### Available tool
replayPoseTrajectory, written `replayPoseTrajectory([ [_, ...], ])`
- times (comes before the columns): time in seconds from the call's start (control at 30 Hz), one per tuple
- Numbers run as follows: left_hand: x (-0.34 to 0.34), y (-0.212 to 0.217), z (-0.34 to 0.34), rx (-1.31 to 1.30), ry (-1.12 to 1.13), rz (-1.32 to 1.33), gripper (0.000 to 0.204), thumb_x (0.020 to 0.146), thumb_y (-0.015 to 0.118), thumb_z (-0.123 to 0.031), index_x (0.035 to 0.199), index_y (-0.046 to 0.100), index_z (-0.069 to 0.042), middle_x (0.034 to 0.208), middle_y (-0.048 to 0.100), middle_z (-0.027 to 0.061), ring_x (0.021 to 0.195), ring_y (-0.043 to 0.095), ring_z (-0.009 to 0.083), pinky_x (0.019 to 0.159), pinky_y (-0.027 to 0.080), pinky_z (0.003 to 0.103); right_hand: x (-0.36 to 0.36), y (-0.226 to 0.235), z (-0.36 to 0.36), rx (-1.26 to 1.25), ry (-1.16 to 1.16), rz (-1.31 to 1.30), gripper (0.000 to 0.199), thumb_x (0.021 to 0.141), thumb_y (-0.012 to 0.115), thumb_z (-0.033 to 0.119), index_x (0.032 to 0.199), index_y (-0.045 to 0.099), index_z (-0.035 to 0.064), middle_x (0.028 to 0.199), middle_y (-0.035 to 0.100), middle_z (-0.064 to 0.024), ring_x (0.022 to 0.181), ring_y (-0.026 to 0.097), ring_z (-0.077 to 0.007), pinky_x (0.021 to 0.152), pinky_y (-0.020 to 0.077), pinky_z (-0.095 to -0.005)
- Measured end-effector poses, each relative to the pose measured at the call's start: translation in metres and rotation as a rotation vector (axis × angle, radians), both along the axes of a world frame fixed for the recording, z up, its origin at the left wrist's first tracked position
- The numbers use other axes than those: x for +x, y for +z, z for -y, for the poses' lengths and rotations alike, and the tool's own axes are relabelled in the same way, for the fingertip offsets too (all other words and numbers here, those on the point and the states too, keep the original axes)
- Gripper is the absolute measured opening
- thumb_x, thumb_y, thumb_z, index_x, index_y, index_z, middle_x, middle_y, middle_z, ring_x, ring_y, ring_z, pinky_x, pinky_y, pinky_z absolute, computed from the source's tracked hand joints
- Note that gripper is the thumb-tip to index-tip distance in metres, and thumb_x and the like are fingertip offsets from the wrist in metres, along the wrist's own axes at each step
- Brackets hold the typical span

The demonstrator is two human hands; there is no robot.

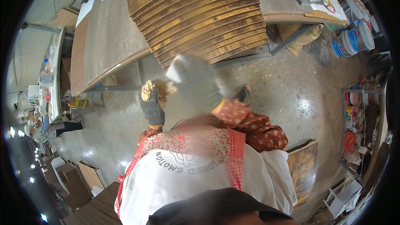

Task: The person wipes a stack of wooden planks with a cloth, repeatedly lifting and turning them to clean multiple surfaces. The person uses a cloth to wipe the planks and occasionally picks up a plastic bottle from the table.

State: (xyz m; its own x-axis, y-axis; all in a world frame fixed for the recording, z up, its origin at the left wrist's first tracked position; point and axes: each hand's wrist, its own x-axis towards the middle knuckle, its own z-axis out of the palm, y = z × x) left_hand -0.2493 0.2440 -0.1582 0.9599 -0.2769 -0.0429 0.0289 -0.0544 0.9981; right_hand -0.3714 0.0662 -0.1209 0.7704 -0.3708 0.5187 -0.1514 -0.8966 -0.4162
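Apparently boards (200, 25) overlap at twelve o'clock for edge access; my left hand (152, 104) grips cloth (167, 88); right hand (198, 81), blurred: can't tell.

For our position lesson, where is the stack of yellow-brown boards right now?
In the head view, the stack of yellow-brown boards lies at top centre on the workbench, overhanging its near edge, close to the blurred right hand.

Overlapping brown-yellow panels (204, 21) lie across the workbench (109, 33).
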Motion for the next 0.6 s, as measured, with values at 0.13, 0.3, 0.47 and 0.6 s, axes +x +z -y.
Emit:
replayPoseTrajectory([
  [0.13,-0.005,-0.004,-0.003,-0.019,0.005,0.023,0.036,0.090,0.068,-0.011,0.123,0.057,0.000,0.121,0.063,0.0063,0.108,0.059,0.0147,0.093,0.046,0.029,-0.049,0.003,0.079,-0.194,-0.296,0.010,0.061,0.088,0.065,0.037,0.135,0.048,0.0011,0.134,0.049,-0.0229,0.121,0.049,-0.0404,0.099,0.0409,-0.0518],
  [0.3,-0.002,-0.010,-0.006,-0.046,-0.022,0.011,0.036,0.091,0.068,-0.013,0.123,0.057,0.000,0.119,0.063,0.0047,0.107,0.058,0.0138,0.092,0.046,0.028,-0.101,-0.007,0.175,-0.337,-0.799,-0.072,0.065,0.092,0.059,0.045,0.135,0.049,-0.0026,0.135,0.051,-0.0265,0.118,0.053,-0.0440,0.097,0.0432,-0.0527],
  [0.47,-0.004,-0.002,-0.014,-0.001,-0.031,0.084,0.034,0.092,0.067,-0.015,0.121,0.057,-0.001,0.116,0.062,0.0033,0.104,0.057,0.0125,0.090,0.046,0.027,-0.103,-0.022,0.158,-0.321,-0.731,-0.030,0.064,0.092,0.059,0.046,0.136,0.049,-0.0007,0.133,0.050,-0.0294,0.117,0.053,-0.0448,0.096,0.0427,-0.0531],
  [0.6,-0.007,0.006,-0.023,0.035,0.031,0.081,0.033,0.091,0.068,-0.016,0.119,0.057,-0.002,0.109,0.061,0.0016,0.098,0.056,0.0108,0.087,0.045,0.026,-0.058,-0.022,0.077,-0.395,-0.363,-0.001,0.070,0.094,0.051,0.051,0.146,0.037,0.0061,0.142,0.040,-0.0231,0.126,0.044,-0.0389,0.101,0.0361,-0.0543],
])
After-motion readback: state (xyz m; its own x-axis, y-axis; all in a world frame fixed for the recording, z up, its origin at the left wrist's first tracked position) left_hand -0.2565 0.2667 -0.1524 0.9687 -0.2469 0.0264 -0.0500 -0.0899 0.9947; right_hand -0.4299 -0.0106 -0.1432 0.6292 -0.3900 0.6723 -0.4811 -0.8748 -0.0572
